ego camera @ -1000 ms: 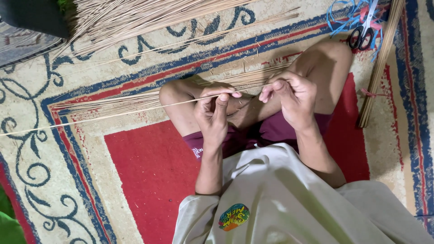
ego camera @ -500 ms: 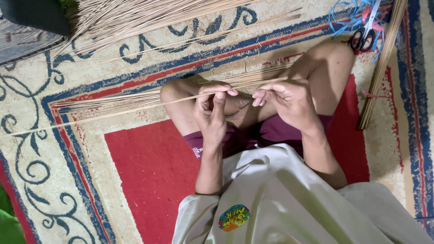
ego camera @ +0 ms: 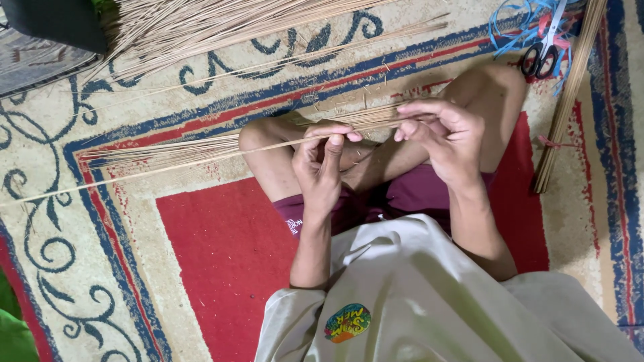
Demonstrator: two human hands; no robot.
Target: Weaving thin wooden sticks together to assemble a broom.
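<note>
A long thin stick (ego camera: pixel 201 155) runs leftward over the carpet (ego camera: pixel 221 255), pinched in the left hand (ego camera: pixel 322 164). The right hand (ego camera: pixel 446 137), fingers curled, grips a bundle of sticks (ego camera: pixel 372 119) across the knees. Scissors (ego camera: pixel 545 47) lie at the carpet's far right corner.

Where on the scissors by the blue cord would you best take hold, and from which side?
Take the scissors by the black finger loops, the end nearest the person's raised knee. Coming from that side looks clearest: the blades point away into the tangle of blue cord, which could snag.
</note>
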